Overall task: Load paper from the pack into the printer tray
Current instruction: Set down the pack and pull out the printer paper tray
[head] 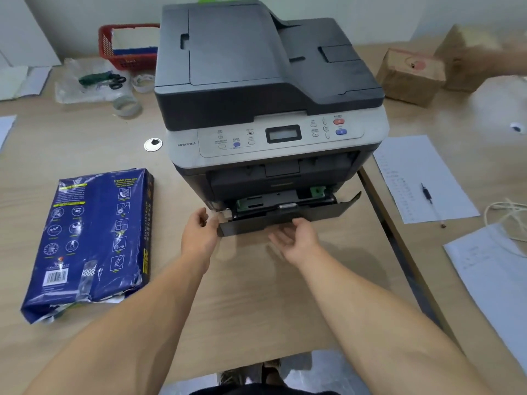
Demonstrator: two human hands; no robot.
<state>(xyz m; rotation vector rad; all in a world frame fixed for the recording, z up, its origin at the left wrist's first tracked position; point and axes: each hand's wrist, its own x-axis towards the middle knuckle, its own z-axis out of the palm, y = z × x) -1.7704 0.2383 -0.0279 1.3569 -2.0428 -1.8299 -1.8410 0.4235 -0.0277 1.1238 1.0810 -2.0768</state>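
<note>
Wide wooden surface (256, 295), and the grey printer (256, 81) sits square in the middle of it, control panel facing the person. Off to the left lies the blue pack (91, 238) of paper, flat on the surface. Its long axis runs away from the person and its torn end is nearest them, with a little white showing there.

Now the tray (256, 226): it's at the foot of the printer, drawn out only a short way and sitting a bit askew, its right end angled outward.

Both hands are down at it. The left hand (199, 235) is at the tray's left front corner with its fingers curled in. That corner is smeared, so I can't tell whether it's gripping or just touching. The right hand (296, 238) is palm up at the middle of the tray's front edge, fingers loose and relaxed, holding nothing.

Here's what matters, I'd say: the pack lies well to the left of both hands, apart from the tray. So of the 2, the left hand is the nearer 1 for reaching it, and the sheets would have to slide out of that near end.

What's hidden? Most of the tray is inside the printer. Only a dark strip with green guides shows, so I can't say whether any paper is in there. The far right edge of the view is a blur.
</note>
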